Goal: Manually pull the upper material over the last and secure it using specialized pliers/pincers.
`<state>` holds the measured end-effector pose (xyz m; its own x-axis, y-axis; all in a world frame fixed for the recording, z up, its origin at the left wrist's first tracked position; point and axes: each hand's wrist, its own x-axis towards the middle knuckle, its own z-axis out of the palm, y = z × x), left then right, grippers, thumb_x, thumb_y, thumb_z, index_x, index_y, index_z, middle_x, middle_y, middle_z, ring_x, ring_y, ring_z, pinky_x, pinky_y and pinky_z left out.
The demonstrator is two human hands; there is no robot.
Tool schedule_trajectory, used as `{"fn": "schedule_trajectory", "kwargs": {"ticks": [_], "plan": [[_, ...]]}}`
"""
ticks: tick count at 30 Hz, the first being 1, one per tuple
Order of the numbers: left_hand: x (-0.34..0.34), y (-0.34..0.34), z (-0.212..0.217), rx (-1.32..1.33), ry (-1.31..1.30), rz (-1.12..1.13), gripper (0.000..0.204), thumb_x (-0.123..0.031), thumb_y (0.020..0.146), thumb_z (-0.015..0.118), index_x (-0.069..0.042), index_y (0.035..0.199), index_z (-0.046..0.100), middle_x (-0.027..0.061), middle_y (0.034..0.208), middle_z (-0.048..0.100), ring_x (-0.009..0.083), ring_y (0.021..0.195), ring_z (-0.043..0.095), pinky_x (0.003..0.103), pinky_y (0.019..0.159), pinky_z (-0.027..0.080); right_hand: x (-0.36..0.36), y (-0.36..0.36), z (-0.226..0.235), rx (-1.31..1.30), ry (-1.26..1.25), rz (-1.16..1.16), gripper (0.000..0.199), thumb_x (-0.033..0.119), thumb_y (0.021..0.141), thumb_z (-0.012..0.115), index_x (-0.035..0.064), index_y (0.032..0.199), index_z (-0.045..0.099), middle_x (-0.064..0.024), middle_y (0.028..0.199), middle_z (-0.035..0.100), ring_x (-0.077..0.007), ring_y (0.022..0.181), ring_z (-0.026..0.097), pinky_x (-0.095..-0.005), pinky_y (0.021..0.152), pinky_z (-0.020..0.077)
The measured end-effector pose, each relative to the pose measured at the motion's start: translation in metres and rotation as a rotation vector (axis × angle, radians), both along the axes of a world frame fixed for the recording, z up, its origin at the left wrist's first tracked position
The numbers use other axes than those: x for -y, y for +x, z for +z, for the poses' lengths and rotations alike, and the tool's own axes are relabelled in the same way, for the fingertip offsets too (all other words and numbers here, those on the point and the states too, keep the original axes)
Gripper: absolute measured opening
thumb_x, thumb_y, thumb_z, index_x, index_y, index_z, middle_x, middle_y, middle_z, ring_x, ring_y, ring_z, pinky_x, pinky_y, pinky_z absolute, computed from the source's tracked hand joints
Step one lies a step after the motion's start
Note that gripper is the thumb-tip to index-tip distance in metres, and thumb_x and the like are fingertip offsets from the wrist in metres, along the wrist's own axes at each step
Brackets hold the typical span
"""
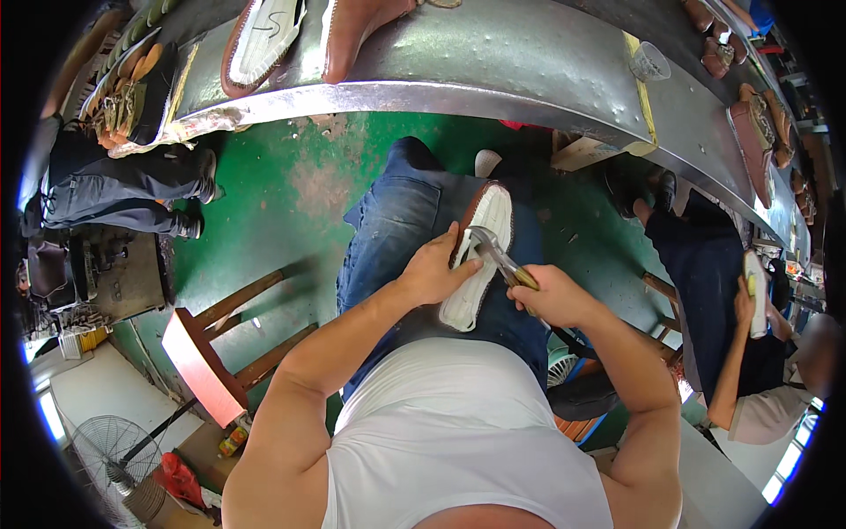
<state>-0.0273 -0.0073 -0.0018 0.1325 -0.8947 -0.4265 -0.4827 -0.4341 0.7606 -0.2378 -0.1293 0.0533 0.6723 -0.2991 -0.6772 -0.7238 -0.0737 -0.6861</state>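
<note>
A brown shoe with a white, unfinished sole (486,212) lies sole up across my thighs, its toe pointing away. My left hand (438,267) grips the shoe's left side, its thumb on the sole. My right hand (548,295) is closed around the yellowish handles of metal pincers (499,251). The curved head of the pincers rests at the sole's middle, near my left fingertips. Whether the jaws grip the shoe's edge cannot be made out.
A metal-topped bench (493,53) runs ahead, with two brown shoes (264,44) and a clear cup (650,62) on it. A wooden stool (207,366) stands left, near a fan (110,463). A person (705,273) at right holds a shoe; another person's legs (132,189) show left.
</note>
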Motion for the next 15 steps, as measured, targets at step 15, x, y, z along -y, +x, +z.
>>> {"fn": "schedule_trajectory", "kwargs": {"ticks": [15], "plan": [[0.005,-0.010,-0.029,-0.214,-0.098,0.130,0.070,-0.045,0.103,0.040,0.014,0.142,0.036,0.0299,0.129,0.055,0.0390,0.121,0.055,0.042,0.104,0.043,0.051,0.038,0.049,-0.287,-0.070,0.418,0.025,0.023,0.094,0.060,-0.0019,0.097,0.059,-0.0153,0.085,0.067,-0.0234,0.076,0.067,-0.0396,0.070,0.0534]]}}
